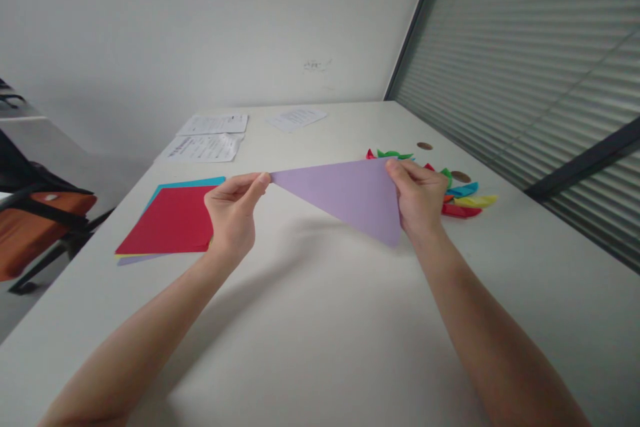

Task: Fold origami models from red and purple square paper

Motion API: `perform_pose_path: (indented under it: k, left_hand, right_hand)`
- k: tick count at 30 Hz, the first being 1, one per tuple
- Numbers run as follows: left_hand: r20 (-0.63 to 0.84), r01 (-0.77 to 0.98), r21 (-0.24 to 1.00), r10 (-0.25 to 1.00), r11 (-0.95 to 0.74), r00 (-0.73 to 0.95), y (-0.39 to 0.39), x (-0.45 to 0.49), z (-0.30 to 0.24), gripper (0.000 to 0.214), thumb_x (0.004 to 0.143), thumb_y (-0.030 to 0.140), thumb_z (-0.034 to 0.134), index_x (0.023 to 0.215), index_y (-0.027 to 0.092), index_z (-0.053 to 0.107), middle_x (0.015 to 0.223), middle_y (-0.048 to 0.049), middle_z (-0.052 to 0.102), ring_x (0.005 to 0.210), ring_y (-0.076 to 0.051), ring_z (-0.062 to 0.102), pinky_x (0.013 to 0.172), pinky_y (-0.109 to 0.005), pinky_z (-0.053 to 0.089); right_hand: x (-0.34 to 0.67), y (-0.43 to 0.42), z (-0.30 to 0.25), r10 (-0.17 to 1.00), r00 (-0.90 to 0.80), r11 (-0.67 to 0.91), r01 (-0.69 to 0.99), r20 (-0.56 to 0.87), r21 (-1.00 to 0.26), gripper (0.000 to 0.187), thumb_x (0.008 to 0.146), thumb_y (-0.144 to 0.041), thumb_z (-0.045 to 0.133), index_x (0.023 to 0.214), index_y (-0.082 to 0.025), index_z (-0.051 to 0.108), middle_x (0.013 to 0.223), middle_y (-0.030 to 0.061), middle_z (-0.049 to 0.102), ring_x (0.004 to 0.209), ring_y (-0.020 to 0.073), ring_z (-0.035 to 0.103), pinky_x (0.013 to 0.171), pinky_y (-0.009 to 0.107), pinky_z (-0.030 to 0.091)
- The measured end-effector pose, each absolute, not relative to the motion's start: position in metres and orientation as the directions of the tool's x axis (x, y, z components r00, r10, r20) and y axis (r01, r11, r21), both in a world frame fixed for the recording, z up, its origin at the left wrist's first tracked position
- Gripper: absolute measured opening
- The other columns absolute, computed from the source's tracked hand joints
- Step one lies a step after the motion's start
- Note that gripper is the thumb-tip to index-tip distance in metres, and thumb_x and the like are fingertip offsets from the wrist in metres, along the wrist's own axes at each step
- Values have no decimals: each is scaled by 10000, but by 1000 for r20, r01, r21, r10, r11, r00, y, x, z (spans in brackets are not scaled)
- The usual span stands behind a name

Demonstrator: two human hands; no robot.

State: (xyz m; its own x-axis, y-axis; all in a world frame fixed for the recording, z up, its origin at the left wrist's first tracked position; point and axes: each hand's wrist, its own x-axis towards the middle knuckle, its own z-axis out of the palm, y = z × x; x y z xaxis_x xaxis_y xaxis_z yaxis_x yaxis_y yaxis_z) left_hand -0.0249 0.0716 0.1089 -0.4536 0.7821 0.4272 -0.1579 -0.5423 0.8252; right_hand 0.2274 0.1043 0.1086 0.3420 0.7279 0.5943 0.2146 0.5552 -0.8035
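A sheet of purple paper (350, 195), folded into a triangle, is stretched above the white table between my two hands. My left hand (235, 210) pinches its narrow left corner between thumb and fingers. At the upper right corner my right hand (420, 197) grips the paper, thumb in front and fingers behind. The triangle's lower point hangs down beside the right hand. Beyond the left hand lies a stack of coloured paper (167, 220), red on top, with blue, yellow and purple edges showing. Folded paper pieces (463, 197) in several colours lie past the right hand, partly hidden by it.
The white table (320, 333) runs back to the wall. Printed sheets (207, 147) lie at the far left, and another printed sheet (297, 119) at the back. Two brown round spots (425, 145) show near the blinds (530, 67). An orange chair (43, 227) stands left of the table.
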Motion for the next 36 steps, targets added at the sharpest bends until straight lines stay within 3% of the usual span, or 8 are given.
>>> perform_pose_path:
  k: [8, 16, 21, 27, 29, 32, 34, 36]
  left_hand:
    - [442, -94, 832, 756, -546, -483, 70, -24, 109, 139, 581, 294, 849, 648, 225, 749, 577, 7, 662, 563, -115, 565, 583, -266, 457]
    - [345, -282, 836, 851, -470, -396, 69, -24, 114, 150, 582, 284, 840, 577, 214, 707, 513, 26, 549, 538, -77, 453, 530, -235, 365]
    - [239, -355, 862, 907, -362, -345, 75, -27, 111, 181, 585, 284, 822, 608, 197, 665, 610, 20, 559, 559, -67, 454, 517, -219, 349]
    - [163, -335, 925, 983, -181, -82, 91, -45, 105, 209, 668, 383, 714, 643, 189, 639, 700, -25, 620, 610, -124, 569, 554, -253, 429]
    - [162, -243, 953, 983, -180, -89, 92, -51, 108, 281, 735, 468, 640, 710, 189, 654, 765, -56, 666, 645, -150, 606, 564, -264, 443]
    - [365, 87, 931, 913, -355, -182, 83, -51, 116, 257, 797, 446, 635, 869, 204, 683, 889, -68, 708, 775, -165, 638, 655, -266, 458]
    - [560, 340, 802, 817, -491, -139, 71, -45, 123, 217, 813, 404, 655, 932, 226, 696, 957, -61, 713, 862, -188, 633, 770, -309, 464]
    - [645, 502, 647, 763, -575, 43, 58, -35, 129, 202, 759, 350, 733, 932, 246, 714, 968, -54, 720, 939, -229, 623, 877, -368, 443]
  right_hand:
    - [230, 110, 101, 737, 342, 550, 198, 583, -811, 215, 730, -414, 731, 637, -222, 699, 603, -31, 568, 583, 116, 502, 571, 275, 419]
    - [227, 105, 108, 756, 311, 536, 209, 576, -818, 266, 724, -442, 728, 606, -211, 672, 592, -32, 552, 555, 107, 479, 551, 267, 405]
    - [225, 99, 111, 731, 274, 556, 292, 625, -778, 313, 751, -452, 699, 569, -206, 634, 563, -34, 503, 561, 113, 470, 558, 272, 391]
    - [229, 100, 109, 669, 261, 608, 346, 696, -715, 272, 765, -377, 699, 555, -217, 632, 544, -37, 498, 557, 116, 457, 572, 277, 393]
    - [228, 96, 112, 668, 222, 627, 347, 711, -697, 236, 775, -332, 694, 572, -218, 653, 549, -36, 517, 555, 114, 461, 568, 273, 394]
    - [220, 86, 116, 707, 70, 640, 360, 703, -679, 172, 785, -292, 691, 631, -216, 697, 587, -28, 577, 551, 111, 487, 548, 264, 402]
    - [211, 78, 119, 725, -46, 652, 367, 688, -663, 157, 797, -280, 687, 657, -212, 711, 612, -22, 611, 544, 107, 503, 528, 254, 406]
    - [203, 72, 121, 724, -144, 675, 353, 675, -648, 159, 818, -264, 671, 676, -208, 718, 630, -17, 633, 550, 105, 527, 528, 247, 418]
